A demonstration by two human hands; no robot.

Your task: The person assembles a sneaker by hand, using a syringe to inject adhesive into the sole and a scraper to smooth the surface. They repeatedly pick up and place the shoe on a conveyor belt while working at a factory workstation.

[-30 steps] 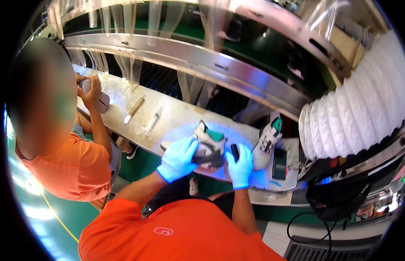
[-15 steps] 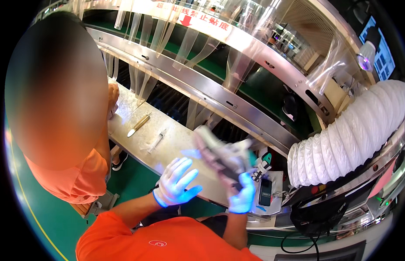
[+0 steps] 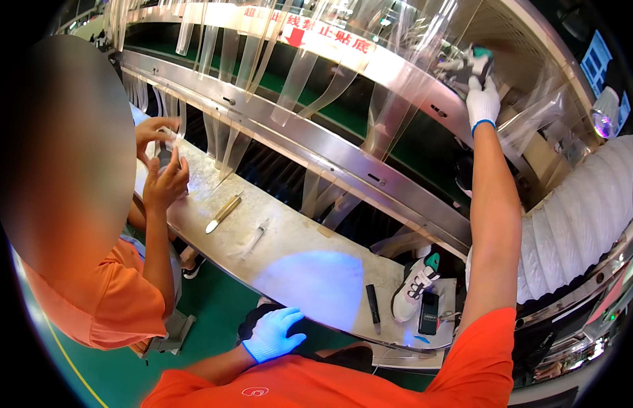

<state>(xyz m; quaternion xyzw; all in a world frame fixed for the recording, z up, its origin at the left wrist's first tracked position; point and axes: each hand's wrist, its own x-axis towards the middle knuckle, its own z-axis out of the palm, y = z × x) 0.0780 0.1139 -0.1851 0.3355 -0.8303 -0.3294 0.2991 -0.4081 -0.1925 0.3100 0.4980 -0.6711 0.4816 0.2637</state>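
Observation:
In a white glove with a blue cuff, my right hand reaches far up to the upper right. It grips a sneaker with a dark underside and a green part, held at the edge of the upper conveyor level; its fingers partly hide the shoe. My left hand, gloved and bluish under the light, rests low near my lap with fingers spread and nothing in it. Beyond it, the bench carries a bright blue-violet patch of light. A white sneaker with green inside stands at the bench's right end.
By that sneaker lie a phone and a black pen-like tool. A brush and a syringe lie farther left. At left a co-worker's hands handle a small item. Metal rails, plastic strips and a white hose surround the bench.
My right hand has carried the sneaker from above the bench up to the upper conveyor level. My left hand has dropped toward my lap. The co-worker's hands have come into fuller view.

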